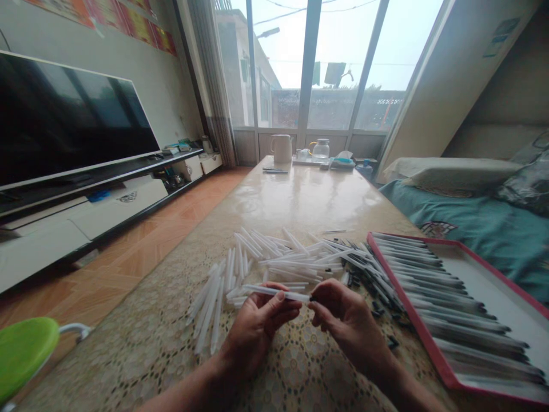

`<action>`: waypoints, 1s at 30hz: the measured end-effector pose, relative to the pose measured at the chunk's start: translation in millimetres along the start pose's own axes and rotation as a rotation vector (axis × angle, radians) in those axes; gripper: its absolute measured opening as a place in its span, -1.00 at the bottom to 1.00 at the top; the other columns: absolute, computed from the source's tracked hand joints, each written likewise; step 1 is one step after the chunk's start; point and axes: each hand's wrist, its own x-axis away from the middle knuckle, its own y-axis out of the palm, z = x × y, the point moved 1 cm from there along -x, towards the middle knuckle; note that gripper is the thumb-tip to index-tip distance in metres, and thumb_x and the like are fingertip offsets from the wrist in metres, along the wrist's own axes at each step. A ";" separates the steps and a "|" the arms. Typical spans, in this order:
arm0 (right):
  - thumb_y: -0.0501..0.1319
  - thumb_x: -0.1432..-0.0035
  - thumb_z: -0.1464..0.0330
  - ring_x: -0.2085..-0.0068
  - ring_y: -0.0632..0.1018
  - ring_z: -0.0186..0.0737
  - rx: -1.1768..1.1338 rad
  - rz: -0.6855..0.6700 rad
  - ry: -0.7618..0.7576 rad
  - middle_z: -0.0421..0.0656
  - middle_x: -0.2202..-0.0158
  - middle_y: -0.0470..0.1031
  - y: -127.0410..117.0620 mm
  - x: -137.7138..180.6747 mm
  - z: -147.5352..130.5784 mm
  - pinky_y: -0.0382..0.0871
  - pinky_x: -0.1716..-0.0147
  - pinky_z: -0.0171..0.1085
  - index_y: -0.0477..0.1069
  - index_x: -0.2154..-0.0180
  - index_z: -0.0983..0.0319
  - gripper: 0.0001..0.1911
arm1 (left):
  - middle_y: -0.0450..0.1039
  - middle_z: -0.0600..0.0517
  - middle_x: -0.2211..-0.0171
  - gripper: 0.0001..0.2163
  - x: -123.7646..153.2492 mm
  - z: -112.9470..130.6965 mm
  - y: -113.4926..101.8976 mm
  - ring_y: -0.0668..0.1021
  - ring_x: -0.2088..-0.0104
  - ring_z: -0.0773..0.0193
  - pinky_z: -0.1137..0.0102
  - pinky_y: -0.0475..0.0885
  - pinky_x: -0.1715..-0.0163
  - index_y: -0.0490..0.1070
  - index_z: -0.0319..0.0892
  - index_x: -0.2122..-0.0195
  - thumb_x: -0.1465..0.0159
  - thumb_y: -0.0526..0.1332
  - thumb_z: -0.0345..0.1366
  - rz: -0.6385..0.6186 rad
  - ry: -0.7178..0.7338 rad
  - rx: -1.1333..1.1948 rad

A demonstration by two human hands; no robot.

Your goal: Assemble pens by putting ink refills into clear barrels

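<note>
My left hand (257,323) pinches a clear white pen barrel (274,292), held level above the table. At the barrel's right end my right hand (345,317) pinches a small black cap or tip (311,298). Just beyond both hands lies a heap of several loose white pen barrels (274,254) on the lace-covered table (141,343). To the right of that heap are dark pens and small black parts (373,280).
A red-rimmed tray (433,349) at the right holds several finished pens in rows. A white kettle (282,149), a glass jar (321,150) and small items stand at the table's far end. A TV (64,120) is left, a green stool (23,349) near left, a teal bed (480,229) right.
</note>
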 end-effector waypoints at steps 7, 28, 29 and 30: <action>0.19 -0.14 0.21 0.61 0.46 -0.39 -0.029 -0.004 0.084 -0.23 0.56 0.43 0.1 -1.8 5.7 0.25 0.68 -0.45 0.32 0.38 0.27 -0.76 | 0.58 -0.05 0.43 -0.86 0.3 -0.4 -0.6 0.61 0.35 0.26 0.39 0.47 0.25 0.41 -0.26 0.33 -0.11 0.33 -0.37 -0.023 0.009 -0.018; -0.09 -0.30 0.13 0.70 0.33 -0.45 0.240 -0.101 0.012 -0.24 0.60 0.42 -2.1 -0.1 16.2 0.14 0.68 -0.44 0.28 0.43 0.23 -0.60 | 0.58 -0.04 0.42 -0.86 0.0 -2.9 -2.2 0.60 0.35 0.25 0.36 0.47 0.25 0.42 -0.24 0.33 -0.12 0.33 -0.34 -0.042 0.015 -0.065; -0.06 -0.29 0.14 0.67 0.34 -0.43 0.254 -0.102 0.004 -0.24 0.58 0.44 -2.3 0.3 14.6 0.15 0.66 -0.44 0.28 0.38 0.23 -0.65 | 0.58 -0.04 0.42 -0.86 0.2 -2.9 -2.4 0.60 0.34 0.25 0.35 0.47 0.23 0.42 -0.24 0.33 -0.12 0.32 -0.34 -0.040 0.017 -0.062; -0.02 -0.28 0.16 0.64 0.36 -0.42 0.267 -0.106 -0.005 -0.24 0.57 0.45 -2.4 0.6 12.5 0.16 0.64 -0.43 0.27 0.34 0.22 -0.71 | 0.58 -0.04 0.41 -0.87 0.5 -2.8 -2.4 0.60 0.34 0.24 0.35 0.47 0.22 0.42 -0.24 0.33 -0.12 0.32 -0.34 -0.038 0.019 -0.059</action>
